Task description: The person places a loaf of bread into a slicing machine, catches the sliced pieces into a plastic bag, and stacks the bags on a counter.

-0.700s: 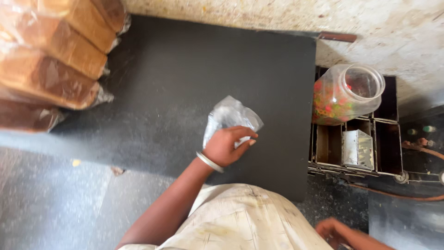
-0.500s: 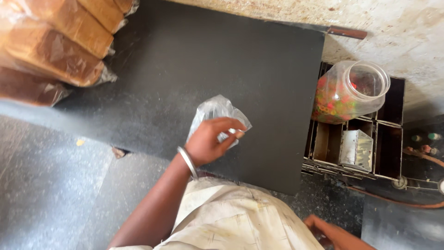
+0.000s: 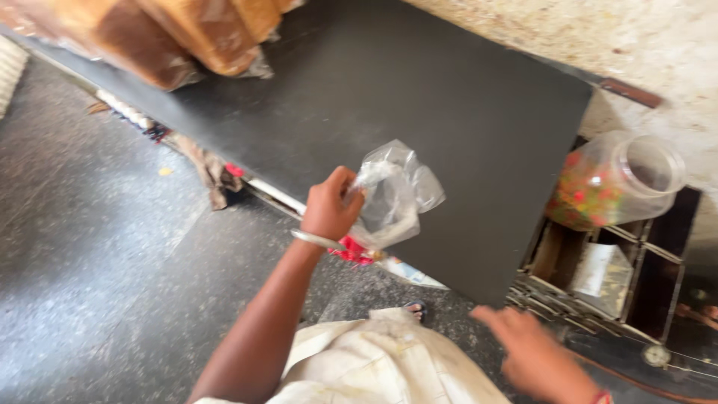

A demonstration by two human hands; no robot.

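Left hand [image 3: 329, 209] pinches a crumpled clear plastic bag [image 3: 393, 196], lifted over the near edge of the dark counter [image 3: 449, 97]. Right hand [image 3: 535, 355] blurred, low near right, fingers spread loose, holding nothing, just off the counter's near corner. Wrapped bread loaves [image 3: 172, 34] on the counter's far left. Clear jar [image 3: 617, 179] of coloured sweets lies tilted right of the counter, above a metal rack [image 3: 598, 273].
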